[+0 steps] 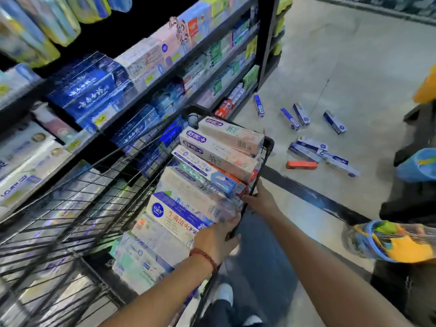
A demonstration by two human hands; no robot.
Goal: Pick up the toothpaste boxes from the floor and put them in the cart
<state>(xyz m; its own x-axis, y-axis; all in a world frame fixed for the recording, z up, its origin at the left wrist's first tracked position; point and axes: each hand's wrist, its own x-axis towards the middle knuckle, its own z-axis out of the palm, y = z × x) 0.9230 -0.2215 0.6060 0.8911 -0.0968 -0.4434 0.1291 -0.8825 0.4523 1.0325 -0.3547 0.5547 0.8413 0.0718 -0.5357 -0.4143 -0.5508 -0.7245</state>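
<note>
Black wire shopping cart point(77, 208) stands beside the store shelving point(146, 90), which is stocked with boxed toothpaste. A row of toothpaste boxes point(207, 161) stacked flat fills the cart's near side, white, blue and red cartons, some printed with Chinese text. Left hand point(215, 237), red bead bracelet point(205, 256) on the wrist, curls its fingers over the cart's right rim, touching the white-and-blue box there. Right hand point(259, 197) grips the same rim further forward, next to the red box end; fingertips hidden behind the boxes. More boxes on the grey floor point(354, 67) ahead: four blue-and-white cartons point(299, 115) scattered apart, then a cluster of blue-and-white ones point(323, 153) with one orange-red carton point(301, 164) touching it. Blue and yellow plastic items point(396, 241) sit at right.
</note>
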